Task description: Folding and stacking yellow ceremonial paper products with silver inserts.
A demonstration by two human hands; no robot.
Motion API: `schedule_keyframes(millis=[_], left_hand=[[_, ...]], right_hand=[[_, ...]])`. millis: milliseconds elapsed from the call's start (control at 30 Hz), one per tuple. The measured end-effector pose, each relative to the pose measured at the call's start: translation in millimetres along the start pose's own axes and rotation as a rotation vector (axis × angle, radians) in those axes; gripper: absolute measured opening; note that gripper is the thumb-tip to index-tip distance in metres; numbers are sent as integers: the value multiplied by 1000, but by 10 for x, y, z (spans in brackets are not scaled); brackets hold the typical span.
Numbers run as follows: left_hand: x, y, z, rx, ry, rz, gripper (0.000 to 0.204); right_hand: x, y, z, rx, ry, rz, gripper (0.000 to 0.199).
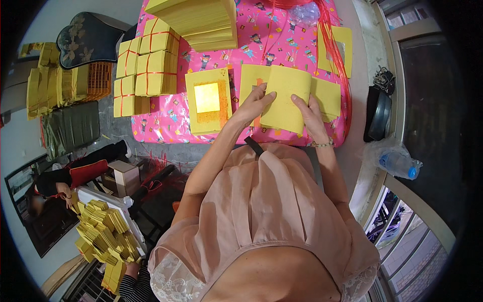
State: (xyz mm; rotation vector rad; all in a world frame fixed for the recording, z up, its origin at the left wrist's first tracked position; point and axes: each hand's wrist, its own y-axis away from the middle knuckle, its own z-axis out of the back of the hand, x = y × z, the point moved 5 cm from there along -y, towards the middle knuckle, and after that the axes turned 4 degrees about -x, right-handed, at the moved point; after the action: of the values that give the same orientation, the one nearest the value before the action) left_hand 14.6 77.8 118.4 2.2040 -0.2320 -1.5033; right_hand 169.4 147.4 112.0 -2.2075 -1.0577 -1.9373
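Note:
My left hand grips the left edge of a wad of yellow paper, thumb on top. My right hand holds the same wad by its right edge. It is tilted above the front of the pink table. Beneath it lie more yellow sheets, partly hidden: one on the left with an orange mark and a stack on the right. Left of my left hand rests a yellow sheet bearing a shiny gold square and an orange smear.
Yellow bundles tied with red ribbon sit at the table's left. A tall yellow stack stands at the back; red strands hang right. A bagged bottle is on the right ledge. Other people handle yellow bundles lower left.

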Motion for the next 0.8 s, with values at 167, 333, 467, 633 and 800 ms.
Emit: schedule_keyframes(millis=[167, 333, 467, 633, 800], left_hand=[[-5, -38, -18, -6, 4, -2, 38], [140, -133, -2, -10, -46, -55, 40], [130, -27, -151, -131, -1, -264, 43], [77, 112, -243, -227, -70, -487, 42], [-37, 247, -341, -196, -93, -471, 40]], right_hand=[[42, 6, -13, -13, -2, -9, 43], [63, -6, -3, 2, 68, 59, 43], [185, 75, -54, 3, 162, 182, 45], [237, 175, -34, 8, 251, 252, 46], [347, 319, -38, -34, 255, 310, 45]])
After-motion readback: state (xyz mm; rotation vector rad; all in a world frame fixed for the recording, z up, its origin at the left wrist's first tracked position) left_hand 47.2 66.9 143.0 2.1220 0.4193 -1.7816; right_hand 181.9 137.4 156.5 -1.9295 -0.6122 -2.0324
